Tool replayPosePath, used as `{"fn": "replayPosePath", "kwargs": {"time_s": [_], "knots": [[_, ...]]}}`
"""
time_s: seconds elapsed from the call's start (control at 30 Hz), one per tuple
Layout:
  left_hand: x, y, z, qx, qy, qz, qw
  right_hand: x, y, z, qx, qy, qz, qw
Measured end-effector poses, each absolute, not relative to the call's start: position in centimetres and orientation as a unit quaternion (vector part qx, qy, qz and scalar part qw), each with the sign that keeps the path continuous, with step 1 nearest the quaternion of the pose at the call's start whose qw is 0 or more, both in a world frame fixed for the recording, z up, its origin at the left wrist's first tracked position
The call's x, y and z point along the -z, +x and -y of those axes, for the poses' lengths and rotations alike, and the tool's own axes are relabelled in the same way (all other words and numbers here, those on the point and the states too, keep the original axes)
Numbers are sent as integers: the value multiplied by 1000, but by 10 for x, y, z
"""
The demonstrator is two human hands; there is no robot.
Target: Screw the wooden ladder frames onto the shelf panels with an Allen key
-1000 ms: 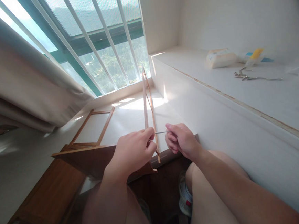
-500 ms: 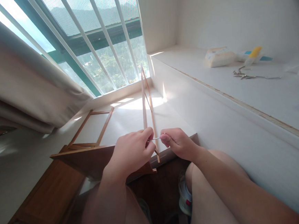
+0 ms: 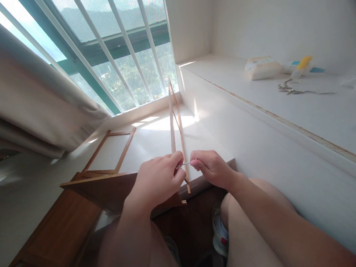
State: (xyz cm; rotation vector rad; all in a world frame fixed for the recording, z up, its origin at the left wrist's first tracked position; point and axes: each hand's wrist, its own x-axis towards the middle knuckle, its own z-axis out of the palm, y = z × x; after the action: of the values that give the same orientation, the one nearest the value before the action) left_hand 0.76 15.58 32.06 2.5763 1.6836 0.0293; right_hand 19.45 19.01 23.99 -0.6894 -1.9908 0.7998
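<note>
A thin metal rod (image 3: 185, 163) spans the short gap between my hands. My left hand (image 3: 160, 177) is closed, its thumb and forefinger pinched round the rod's left end; a small dark spot shows between those fingers. My right hand (image 3: 212, 166) is closed as well, with the thumb pressed on the rod's other end. I cannot tell the rod's exact kind. Directly behind the hands, a slim wooden frame (image 3: 171, 121) stands nearly edge-on. Below and left of my left hand lies a brown wooden panel (image 3: 108, 192), partly hidden by my wrist.
A second wooden frame (image 3: 126, 152) leans left, near a wooden board (image 3: 59, 229). On the white ledge (image 3: 238, 79) at right lie a soft pack (image 3: 261, 68), a yellow-topped item (image 3: 304, 62) and silver metal pieces (image 3: 291, 88). A curtain (image 3: 29, 87) hangs beside the barred window.
My right hand has shifted slightly up and left, and the rod slants a little more. The left hand keeps nearly the same place and grip.
</note>
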Motion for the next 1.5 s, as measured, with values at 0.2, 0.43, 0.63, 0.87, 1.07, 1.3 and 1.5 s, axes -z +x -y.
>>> {"fn": "replayPosePath", "kwargs": {"time_s": [0.2,0.43,0.63,0.87,1.07,1.3,1.5], "knots": [[-322,8,-155,-6,837,-546,27,-240,192,-189,-326,-289,791,429],[-321,8,-155,-5,838,-545,23,-241,184,-180,-399,-312,735,451],[-324,10,-154,1,835,-550,23,-239,176,-175,-525,-334,629,465],[-324,11,-154,3,832,-554,22,-231,169,-177,-752,-287,430,408],[-322,8,-154,-4,837,-547,26,-237,177,-178,-731,-305,449,413],[-323,8,-155,3,833,-552,35,-241,190,-180,-598,-330,575,450],[-325,10,-154,2,827,-560,40,-243,190,-178,-451,-324,723,410]]}}
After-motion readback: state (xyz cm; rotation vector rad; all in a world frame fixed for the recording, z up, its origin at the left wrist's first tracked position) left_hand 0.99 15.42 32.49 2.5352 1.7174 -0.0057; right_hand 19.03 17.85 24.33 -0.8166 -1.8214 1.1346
